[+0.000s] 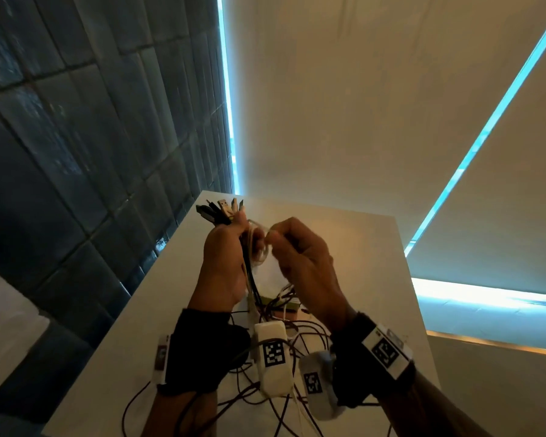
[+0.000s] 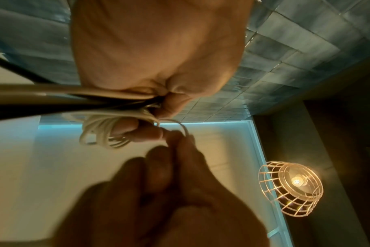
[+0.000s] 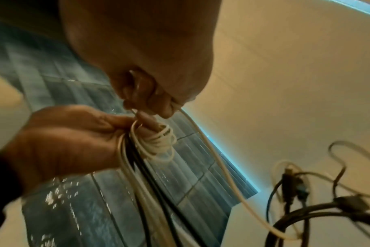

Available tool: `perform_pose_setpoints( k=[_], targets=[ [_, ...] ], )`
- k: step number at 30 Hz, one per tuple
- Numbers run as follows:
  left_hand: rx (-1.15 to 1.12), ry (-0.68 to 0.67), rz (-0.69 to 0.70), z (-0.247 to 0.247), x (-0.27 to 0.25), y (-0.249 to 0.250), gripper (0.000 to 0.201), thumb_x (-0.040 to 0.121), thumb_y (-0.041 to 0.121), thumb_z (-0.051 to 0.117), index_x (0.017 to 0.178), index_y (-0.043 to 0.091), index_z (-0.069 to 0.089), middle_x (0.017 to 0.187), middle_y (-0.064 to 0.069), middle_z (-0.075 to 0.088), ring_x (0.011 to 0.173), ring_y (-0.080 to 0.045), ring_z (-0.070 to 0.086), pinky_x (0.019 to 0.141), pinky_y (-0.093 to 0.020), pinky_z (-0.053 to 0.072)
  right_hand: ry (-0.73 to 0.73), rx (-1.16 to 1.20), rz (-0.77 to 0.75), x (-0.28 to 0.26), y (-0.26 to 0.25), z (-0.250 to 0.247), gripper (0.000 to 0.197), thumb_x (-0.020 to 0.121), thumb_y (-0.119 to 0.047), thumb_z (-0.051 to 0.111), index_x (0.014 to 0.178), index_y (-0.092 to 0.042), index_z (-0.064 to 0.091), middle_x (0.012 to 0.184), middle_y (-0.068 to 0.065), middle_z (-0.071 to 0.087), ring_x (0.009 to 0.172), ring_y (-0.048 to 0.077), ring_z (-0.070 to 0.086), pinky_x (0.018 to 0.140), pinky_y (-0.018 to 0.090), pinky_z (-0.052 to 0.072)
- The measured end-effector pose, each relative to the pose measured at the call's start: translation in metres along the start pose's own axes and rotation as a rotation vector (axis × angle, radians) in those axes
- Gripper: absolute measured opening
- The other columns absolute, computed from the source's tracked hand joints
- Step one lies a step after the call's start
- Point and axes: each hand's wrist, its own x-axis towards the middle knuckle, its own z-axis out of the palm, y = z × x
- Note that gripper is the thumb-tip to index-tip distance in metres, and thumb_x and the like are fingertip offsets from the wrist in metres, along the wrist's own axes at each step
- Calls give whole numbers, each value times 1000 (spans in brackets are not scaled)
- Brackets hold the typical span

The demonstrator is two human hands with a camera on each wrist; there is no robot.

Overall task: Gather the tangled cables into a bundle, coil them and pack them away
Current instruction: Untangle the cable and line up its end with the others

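A white table (image 1: pixel 360 247) carries loose dark cables (image 1: pixel 300 329). Above it, the left hand (image 1: pixel 223 266) grips an upright bundle of cables (image 1: pixel 249 275), plugs (image 1: pixel 221 209) fanned at the top. The right hand (image 1: pixel 300 257), just beside it, pinches a white cord (image 3: pixel 211 150) already looped round a left finger (image 3: pixel 150 125), so the next wrap likely circles the bundle's long axis.

Head view high, looking down, wrist views close, angled upward seemingly, all sharing the cable bundle (image 1: pixel 249 260)

Black and white cables (image 1: pixel 249 272) bunched upright, tails tangled.
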Motion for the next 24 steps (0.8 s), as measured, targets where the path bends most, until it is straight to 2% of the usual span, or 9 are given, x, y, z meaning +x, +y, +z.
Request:
perform_pose_setpoints(
  k=[2, 5, 9, 12, 14, 17, 20, 22, 24],
  targets=[
    [-137, -66, -40, 0, -1, 5, 36, 100, 27, 41, 73, 10, 58, 58, -3, 59, 55, -16, 53, 60, -29, 44, -122, -39, 24, -11, 13, 3, 15, 95, -2, 51, 84, -5, 60, 65, -15, 54, 57, -3, 48, 56, 9, 37],
    [-320, -178, -49, -2, -2, 15, 35, 99, 28, 38, 66, 15, 44, 56, 2, 46, 50, -11, 39, 55, -25, 32, -152, 36, 163, -25, 45, -3, 20, 95, -4, 52, 78, -7, 60, 64, -12, 52, 57, -1, 44, 57, 15, 37],
    [-275, -201, 0, 1, -7, 14, 35, 100, 28, 35, 67, 17, 37, 52, 5, 40, 45, -9, 32, 52, -25, 26, -131, 76, 258, -31, 69, -12, 23, 96, -1, 48, 75, 1, 56, 57, -12, 48, 52, -1, 41, 52, 12, 35],
    [-262, -207, 23, 1, -7, 16, 36, 101, 27, 34, 67, 16, 37, 51, 5, 40, 44, -8, 32, 52, -25, 25, -115, 34, 300, -30, 81, -20, 22, 96, -1, 48, 76, 2, 57, 53, -13, 46, 49, -1, 38, 49, 11, 31],
    [-243, -211, 36, 0, -9, 18, 36, 101, 27, 34, 67, 16, 37, 51, 5, 39, 44, -8, 31, 50, -25, 25, -95, 16, 334, -31, 90, -26, 21, 95, 0, 48, 77, 4, 57, 55, -12, 47, 49, -1, 41, 50, 12, 34],
    [-233, -218, 49, 0, -12, 20, 35, 100, 26, 35, 67, 16, 37, 51, 5, 39, 45, -8, 31, 49, -24, 25, -50, 52, 388, -39, 107, -27, 23, 96, 4, 46, 75, 1, 53, 62, 0, 47, 53, 1, 49, 55, 13, 43],
    [-240, -221, 59, -2, -12, 23, 35, 100, 26, 36, 67, 16, 37, 52, 5, 39, 45, -8, 32, 48, -24, 26, -6, -19, 404, -51, 125, -31, 27, 95, 4, 48, 70, -3, 52, 64, 1, 45, 55, 0, 45, 57, 13, 40],
    [-222, -219, 70, -3, -12, 23, 35, 100, 25, 36, 66, 15, 37, 51, 5, 39, 44, -8, 31, 48, -24, 26, 14, -67, 445, -57, 133, -34, 25, 94, 6, 48, 71, 0, 54, 62, 2, 44, 51, -4, 44, 55, 11, 39],
    [-172, -198, 72, -2, -10, 17, 35, 101, 24, 35, 66, 15, 35, 50, 5, 39, 43, -8, 31, 47, -24, 25, 39, -147, 487, -57, 139, -36, 23, 92, 5, 50, 71, 1, 57, 63, 3, 45, 51, -3, 43, 55, 13, 39]
  ],
)
